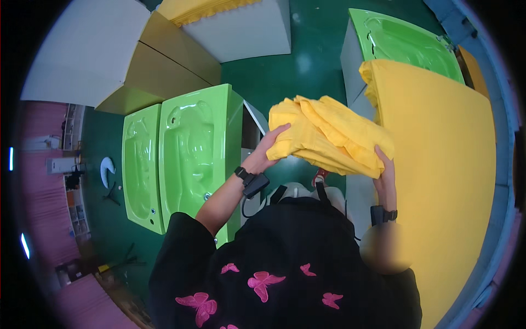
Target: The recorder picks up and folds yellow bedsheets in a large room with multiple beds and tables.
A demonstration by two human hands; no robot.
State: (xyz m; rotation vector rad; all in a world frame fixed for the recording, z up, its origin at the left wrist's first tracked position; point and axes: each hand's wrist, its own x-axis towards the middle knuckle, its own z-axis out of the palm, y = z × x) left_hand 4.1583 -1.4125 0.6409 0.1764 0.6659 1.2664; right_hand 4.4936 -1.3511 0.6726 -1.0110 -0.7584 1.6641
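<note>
Between my two hands hangs a folded bundle of yellow cloth (pixel 334 134), several layers thick, held up in front of my body over the gap between the tubs and the yellow-covered table. My left hand (pixel 268 147) grips its left end, the thumb on top and the fingers hidden beneath. At the right end, my right hand (pixel 386 164) is wrapped round the cloth's edge, with most of its fingers out of sight. Both wrists carry dark bands.
Two green tubs (pixel 189 153) stand side by side at my left. A table under a yellow cover (pixel 438 164) runs along my right. Another green tub (pixel 411 46) is at the far right. Boxy cabinets (pixel 159 66) stand far left on the green floor (pixel 307 60).
</note>
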